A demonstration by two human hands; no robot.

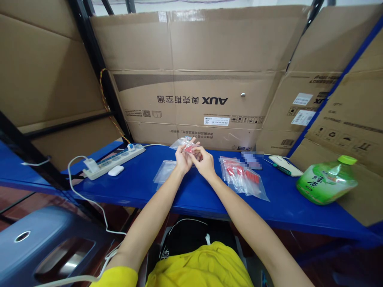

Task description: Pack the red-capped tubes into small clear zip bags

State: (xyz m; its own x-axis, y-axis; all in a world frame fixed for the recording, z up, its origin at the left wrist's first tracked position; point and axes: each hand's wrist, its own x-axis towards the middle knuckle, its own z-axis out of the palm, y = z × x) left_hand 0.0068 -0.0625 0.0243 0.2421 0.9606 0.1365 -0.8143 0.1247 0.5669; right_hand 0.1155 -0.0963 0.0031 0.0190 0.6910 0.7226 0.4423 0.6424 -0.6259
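While pinched: crinkly clear bag, both hands.

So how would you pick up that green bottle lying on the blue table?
The green bottle lies on its side, cap pointing up and right. I would come from above and wrap fingers across its wide middle, probably the steadiest hold. The cardboard behind it blocks the far side.

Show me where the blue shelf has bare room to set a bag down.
Bare blue shelf lies between the white earbud case and the empty clear bags, and between the filled bags and the green bottle. Crowded around both hands and the rear cardboard.
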